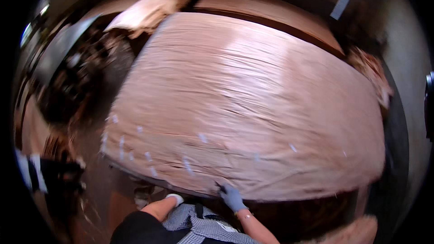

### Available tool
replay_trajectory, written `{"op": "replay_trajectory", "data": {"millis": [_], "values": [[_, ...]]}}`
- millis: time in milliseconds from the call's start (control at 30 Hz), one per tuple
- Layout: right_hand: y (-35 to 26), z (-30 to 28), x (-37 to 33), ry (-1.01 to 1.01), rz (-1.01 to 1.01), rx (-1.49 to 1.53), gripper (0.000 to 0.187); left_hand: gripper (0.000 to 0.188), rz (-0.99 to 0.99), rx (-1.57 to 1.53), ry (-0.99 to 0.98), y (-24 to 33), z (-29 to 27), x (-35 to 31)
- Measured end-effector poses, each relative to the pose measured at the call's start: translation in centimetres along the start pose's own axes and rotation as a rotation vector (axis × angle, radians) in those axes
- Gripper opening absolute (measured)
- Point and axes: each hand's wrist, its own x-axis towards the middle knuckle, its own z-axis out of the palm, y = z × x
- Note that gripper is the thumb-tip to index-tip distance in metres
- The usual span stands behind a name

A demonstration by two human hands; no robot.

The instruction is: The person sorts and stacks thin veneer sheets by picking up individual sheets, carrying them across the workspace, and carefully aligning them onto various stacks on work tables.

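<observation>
My gloved right hand (233, 199) appears to hold a dark tool (220, 187) at the near edge of a sheet (244, 95) spread before it; my left hand (175, 199), to its left, I cannot tell from here.

My single view sits on my head and looks down and forward; my checked clothing (199, 228) and right forearm (257, 229) lie nearest, at its lower edge; the tan sheet (246, 108) fills the middle, farther off; the fisheye lens bends straight edges.
</observation>
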Motion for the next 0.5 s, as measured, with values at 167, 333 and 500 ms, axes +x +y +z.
{"op": "replay_trajectory", "data": {"millis": [167, 333, 500], "values": [[0.6, -10.5, -6.1, 0.156, -0.076, 0.094, 0.023, 0.042, -0.317, 0.395, -0.354, 7.0, 1.9, 4.6], [11.4, -19.8, -23.1, 0.208, 0.219, 0.094, 0.028, 0.043, 0.122, 0.472, -0.072, 16.7, 5.6, 3.1], [23.3, -25.5, -41.6, 0.378, 0.500, 0.056, 0.023, 0.044, 0.419, 0.300, -0.165, 37.6, 9.1, 2.6]]}}
